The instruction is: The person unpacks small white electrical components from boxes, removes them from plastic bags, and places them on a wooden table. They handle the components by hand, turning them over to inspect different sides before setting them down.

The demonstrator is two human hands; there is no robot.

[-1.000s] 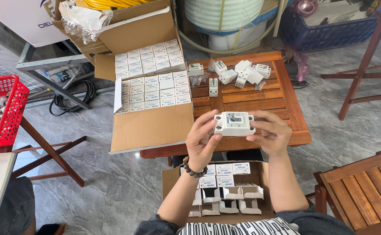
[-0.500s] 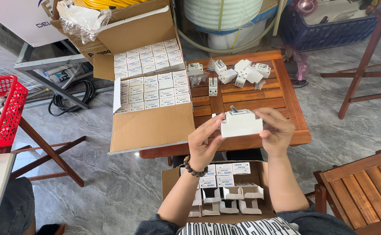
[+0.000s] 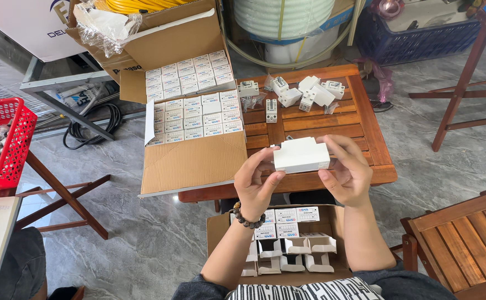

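Hands meet over the wooden table point(image 3: 365, 128): left hand point(image 3: 257, 183) and right hand point(image 3: 345, 172) pinch a white box point(image 3: 301, 155) between their fingertips.

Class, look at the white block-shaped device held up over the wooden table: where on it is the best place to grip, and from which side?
Grip the white device by its two short ends, one from each side, as the left hand and right hand do. It lies lengthwise between them, so the flat ends suit fingertips and the broad face stays uncovered.
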